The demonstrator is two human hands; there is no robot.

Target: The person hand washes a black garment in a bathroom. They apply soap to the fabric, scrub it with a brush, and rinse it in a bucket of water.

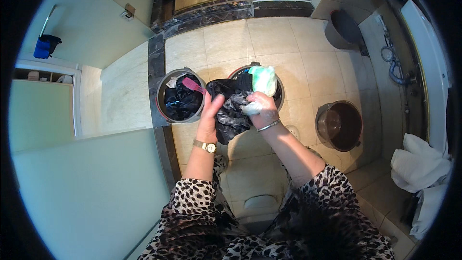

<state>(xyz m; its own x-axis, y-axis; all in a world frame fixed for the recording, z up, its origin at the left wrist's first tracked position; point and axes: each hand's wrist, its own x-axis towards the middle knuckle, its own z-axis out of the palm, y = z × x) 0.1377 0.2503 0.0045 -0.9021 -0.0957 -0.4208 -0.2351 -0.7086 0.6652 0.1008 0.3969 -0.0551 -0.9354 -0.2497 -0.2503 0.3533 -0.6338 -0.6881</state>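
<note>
A wet black cloth (234,110), streaked with whitish suds, hangs between my two hands over the tiled floor. My left hand (208,117) grips its left side, thumb on top. My right hand (262,107) pinches the right side, with a whitish soapy lump (252,108) at its fingers; I cannot tell whether this is foam or soap. Just beyond the right hand is a green and white packet or cloth (263,80) at the middle bucket (280,90). A pink brush (193,85) lies by the left bucket's rim, close to my left fingertips.
Dark clothes (182,101) fill the left bucket (161,106). To the right stand a brown bucket (339,126) and, farther off, a grey bucket (343,30). White towels (418,164) hang at the right. Glass panels (90,184) and a dark stone sill (158,76) border the left.
</note>
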